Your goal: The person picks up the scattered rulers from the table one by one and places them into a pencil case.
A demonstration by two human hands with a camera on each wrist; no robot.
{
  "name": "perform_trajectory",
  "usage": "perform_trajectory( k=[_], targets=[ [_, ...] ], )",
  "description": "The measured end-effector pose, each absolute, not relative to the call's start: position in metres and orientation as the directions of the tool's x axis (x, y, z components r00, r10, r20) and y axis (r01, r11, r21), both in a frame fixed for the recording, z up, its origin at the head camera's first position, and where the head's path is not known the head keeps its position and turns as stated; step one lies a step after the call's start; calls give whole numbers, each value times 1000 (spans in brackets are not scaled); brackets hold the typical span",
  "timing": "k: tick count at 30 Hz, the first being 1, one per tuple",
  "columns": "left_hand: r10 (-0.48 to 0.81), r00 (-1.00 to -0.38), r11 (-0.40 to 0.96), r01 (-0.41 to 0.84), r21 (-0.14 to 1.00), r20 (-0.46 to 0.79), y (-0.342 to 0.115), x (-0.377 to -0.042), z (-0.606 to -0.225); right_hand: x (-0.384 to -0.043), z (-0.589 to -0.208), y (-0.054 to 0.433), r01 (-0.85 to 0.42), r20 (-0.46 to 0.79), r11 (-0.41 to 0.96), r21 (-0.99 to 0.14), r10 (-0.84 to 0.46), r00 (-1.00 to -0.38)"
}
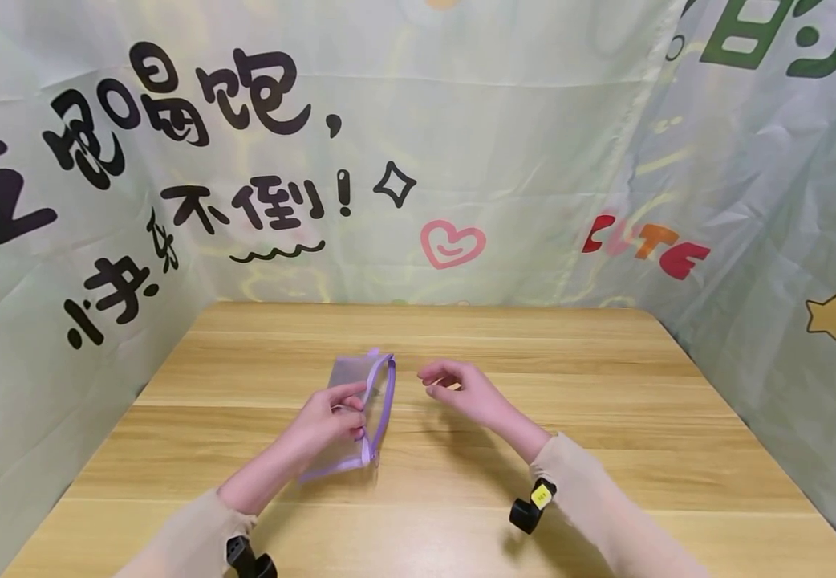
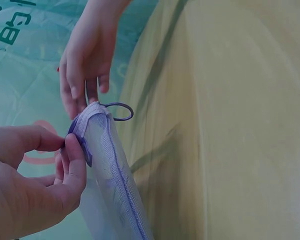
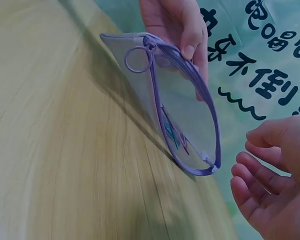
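Observation:
A see-through zipper pouch [image 1: 349, 368] with purple trim stands tilted on the table, left of centre. My left hand [image 1: 330, 416] pinches its zipper edge between thumb and fingers. The pouch's mouth gapes in the right wrist view, its purple zipper [image 3: 202, 92] parted into two curved sides. A purple ring pull [image 3: 126, 62] hangs at one end of the zipper. Inside lie thin teal and reddish pieces [image 3: 171, 131], their kind unclear. My right hand [image 1: 467, 391] hovers to the right of the pouch, apart from it, fingers loosely bent and holding nothing.
The wooden table [image 1: 606, 401] spreads around both hands. Printed cloth [image 1: 519, 144] hangs behind it and along both sides. Black wrist cameras sit on my left sleeve [image 1: 180, 538] and right sleeve [image 1: 606, 506].

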State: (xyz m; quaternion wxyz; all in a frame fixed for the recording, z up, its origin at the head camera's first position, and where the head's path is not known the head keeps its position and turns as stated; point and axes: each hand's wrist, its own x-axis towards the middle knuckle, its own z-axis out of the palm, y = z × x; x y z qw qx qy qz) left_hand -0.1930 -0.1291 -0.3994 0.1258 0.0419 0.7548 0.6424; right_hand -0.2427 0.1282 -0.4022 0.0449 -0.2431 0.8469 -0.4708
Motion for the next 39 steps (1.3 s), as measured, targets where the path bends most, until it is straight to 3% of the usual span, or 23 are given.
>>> perform_trajectory(
  k=[20, 39],
  targets=[
    [224, -964, 263, -81, 961, -143, -121, -220, -414, -232, -398, 158, -347, 134, 491, -799, -417, -899],
    [152, -984, 365, -33, 931, -94, -105, -220, -423, -216, -398, 197, -345, 129, 508, -789, -413, -902]
  ],
)
